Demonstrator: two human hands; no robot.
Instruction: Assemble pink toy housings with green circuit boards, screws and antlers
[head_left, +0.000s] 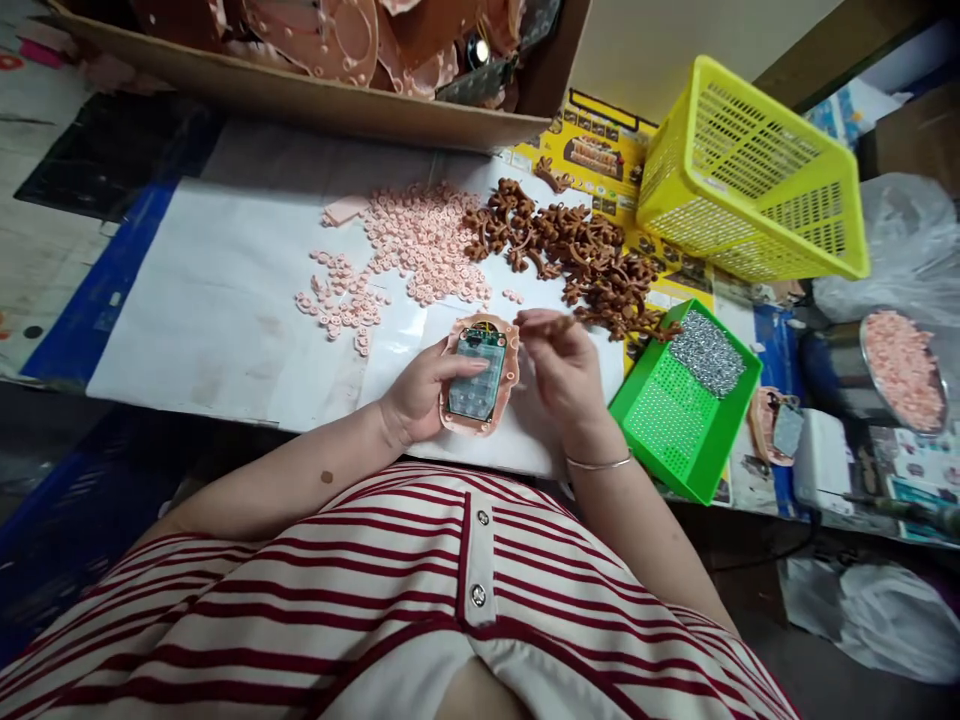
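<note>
My left hand (420, 395) is closed round a pink plastic shell (480, 375) with a green circuit board and a translucent keypad inside, holding it just above the white sheet (217, 300). My right hand (562, 365) hovers just right of the shell, fingers pinched on a small brown plastic piece (551, 322). Beyond the hands lie a heap of small pink rings (420, 245) and a heap of brown antler-like parts (577, 255).
A green tray (679, 420) with a pile of silver screws (705, 352) sits right of my right hand. A tilted yellow basket (750, 170) lies behind it. A cardboard box (322, 100) of pink shells stands at the back. A metal bowl (904, 370) of pink rings is far right.
</note>
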